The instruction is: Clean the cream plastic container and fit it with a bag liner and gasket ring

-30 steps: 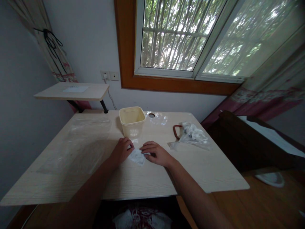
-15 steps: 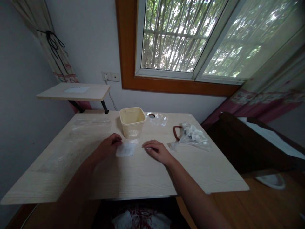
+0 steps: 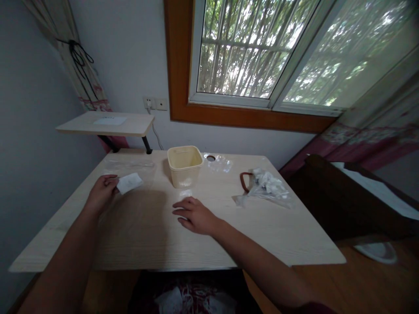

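Observation:
My left hand is at the left of the wooden table, pinching the end of a small white sheet of paper or thin film above the tabletop. My right hand rests palm down near the table's middle, fingers slightly apart and holding nothing. The closest thing to it is a cream plastic mesh basket, which stands just beyond the fingertips. Farther right lies a clear plastic bag of white items, with a reddish-brown handle beside it.
A clear plastic sheet lies at the table's far left. Beside the basket are a round cable hole and some clear film. A shelf board stands behind the table's left corner, and dark furniture stands to the right.
My left hand has carried the white sheet off the table's middle, up and to the far left. My right hand has shifted slightly toward me, and the view has turned a little.

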The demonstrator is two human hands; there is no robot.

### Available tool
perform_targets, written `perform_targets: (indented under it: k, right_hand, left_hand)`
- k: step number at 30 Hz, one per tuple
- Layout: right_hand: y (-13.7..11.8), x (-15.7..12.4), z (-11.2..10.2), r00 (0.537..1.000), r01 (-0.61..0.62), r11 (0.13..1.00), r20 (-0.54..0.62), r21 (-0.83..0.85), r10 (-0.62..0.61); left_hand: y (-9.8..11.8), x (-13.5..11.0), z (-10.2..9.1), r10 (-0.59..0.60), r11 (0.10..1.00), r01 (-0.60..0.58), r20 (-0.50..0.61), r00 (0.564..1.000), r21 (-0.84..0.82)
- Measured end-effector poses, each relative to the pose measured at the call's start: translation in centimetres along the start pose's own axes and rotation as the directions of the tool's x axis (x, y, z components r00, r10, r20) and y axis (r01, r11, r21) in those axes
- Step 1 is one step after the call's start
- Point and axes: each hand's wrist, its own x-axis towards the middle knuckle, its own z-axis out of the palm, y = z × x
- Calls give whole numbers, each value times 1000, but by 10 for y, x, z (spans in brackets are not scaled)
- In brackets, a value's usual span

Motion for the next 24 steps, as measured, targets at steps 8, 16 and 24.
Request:
perform_targets:
  k: [8,16,24]
  right_hand:
    - [-19,63,50,996,63,994,68,-94,-56]
    - [-33,97,69,995,35,976,102,-214,-14]
    - [-28,101,68,986,116,963,142,-242,-83]
  left_hand:
    - [1,-10,10,-17,997,20,-47,999,68]
    - [-12,-2,2,29,993,-27,-17,999,115]
    - [-9,0,0,19,1000,-21,-74,997,-20]
